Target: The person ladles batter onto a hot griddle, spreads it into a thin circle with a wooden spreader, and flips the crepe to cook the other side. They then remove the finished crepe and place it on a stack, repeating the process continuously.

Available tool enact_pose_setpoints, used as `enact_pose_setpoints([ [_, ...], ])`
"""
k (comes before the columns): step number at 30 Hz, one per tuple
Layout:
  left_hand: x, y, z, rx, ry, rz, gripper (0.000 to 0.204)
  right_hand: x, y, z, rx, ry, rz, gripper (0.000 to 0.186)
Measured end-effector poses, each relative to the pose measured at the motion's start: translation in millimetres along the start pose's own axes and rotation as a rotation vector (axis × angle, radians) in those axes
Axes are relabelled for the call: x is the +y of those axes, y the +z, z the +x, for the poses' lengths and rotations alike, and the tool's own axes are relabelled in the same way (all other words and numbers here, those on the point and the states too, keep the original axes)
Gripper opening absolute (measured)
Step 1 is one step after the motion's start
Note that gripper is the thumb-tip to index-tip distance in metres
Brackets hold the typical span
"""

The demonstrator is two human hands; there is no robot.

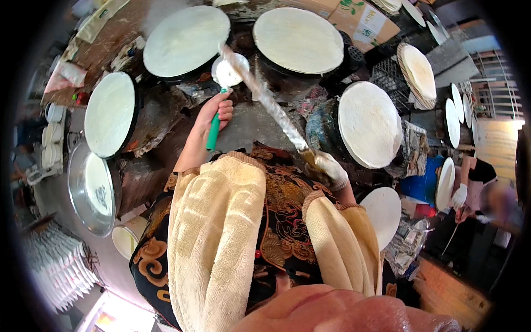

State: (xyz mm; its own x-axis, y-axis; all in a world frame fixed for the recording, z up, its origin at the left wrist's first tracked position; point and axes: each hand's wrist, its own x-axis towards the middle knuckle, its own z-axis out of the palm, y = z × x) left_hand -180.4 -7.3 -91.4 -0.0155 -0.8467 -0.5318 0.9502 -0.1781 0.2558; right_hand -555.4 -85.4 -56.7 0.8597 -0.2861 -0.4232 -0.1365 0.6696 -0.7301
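My left hand is closed around the green handle of a ladle, its white bowl raised between two round griddles. My right hand, in a whitish work glove, grips the near end of a long wooden spreader stick. Pale batter coats the stick, and its far end, blurred by motion, crosses in front of the ladle bowl. Thin pale sheets of batter cover the griddles: one sheet at the far left with steam beside it, another at the far right. More sheets lie at left and right.
A metal basin with white liquid stands at left, beside a pale bucket. Another covered griddle is near my right elbow. At right are stacked flatbreads, a cardboard box, a blue bucket and another person's gloved hand.
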Motion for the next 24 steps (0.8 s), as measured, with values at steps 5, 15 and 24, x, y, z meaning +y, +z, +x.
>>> enact_pose_setpoints([
  [5,-6,11,-15,-0.047,0.031,0.007,0.009,-5,-56,24,-0.061,-0.193,0.460,0.036],
  [15,-14,-7,-54,0.033,0.094,0.009,0.018,-94,-143,84,0.947,-0.041,-0.570,0.039],
  [24,-17,-21,-66,0.030,0.135,-0.090,0.018,-92,-176,118,0.874,0.040,-1.365,0.048],
])
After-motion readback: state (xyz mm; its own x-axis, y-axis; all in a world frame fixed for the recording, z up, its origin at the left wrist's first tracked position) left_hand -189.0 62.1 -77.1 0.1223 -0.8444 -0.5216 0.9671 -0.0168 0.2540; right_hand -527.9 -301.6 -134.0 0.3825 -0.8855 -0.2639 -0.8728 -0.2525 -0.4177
